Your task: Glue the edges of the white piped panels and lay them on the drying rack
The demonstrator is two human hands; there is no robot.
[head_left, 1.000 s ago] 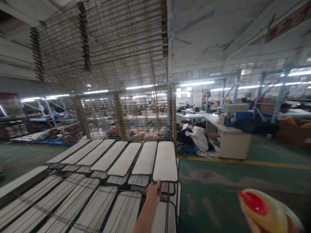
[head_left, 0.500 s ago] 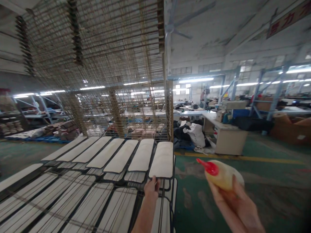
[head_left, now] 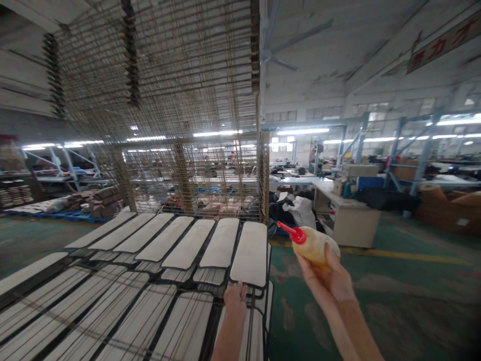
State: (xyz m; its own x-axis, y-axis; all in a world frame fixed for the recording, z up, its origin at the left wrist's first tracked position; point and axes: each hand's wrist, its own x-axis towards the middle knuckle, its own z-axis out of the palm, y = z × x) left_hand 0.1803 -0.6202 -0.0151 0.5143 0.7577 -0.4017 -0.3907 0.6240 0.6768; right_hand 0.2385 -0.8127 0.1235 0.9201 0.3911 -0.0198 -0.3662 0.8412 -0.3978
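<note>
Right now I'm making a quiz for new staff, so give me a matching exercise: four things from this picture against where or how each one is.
Things:
1. squeeze bottle
2. left hand
3. white pad
4. ceiling fan

Places or states:
A. lying flat at the right end of the upper rack row
B. overhead, right of the wire racks
C. held in the right hand, red nozzle pointing left
D. on the rack's front edge, below the pad

Pairs: 1-C, 2-D, 3-A, 4-B

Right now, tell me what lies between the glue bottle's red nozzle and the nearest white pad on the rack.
In the head view, nothing: only open air over green floor separates the red nozzle from the nearest white pad.
</note>
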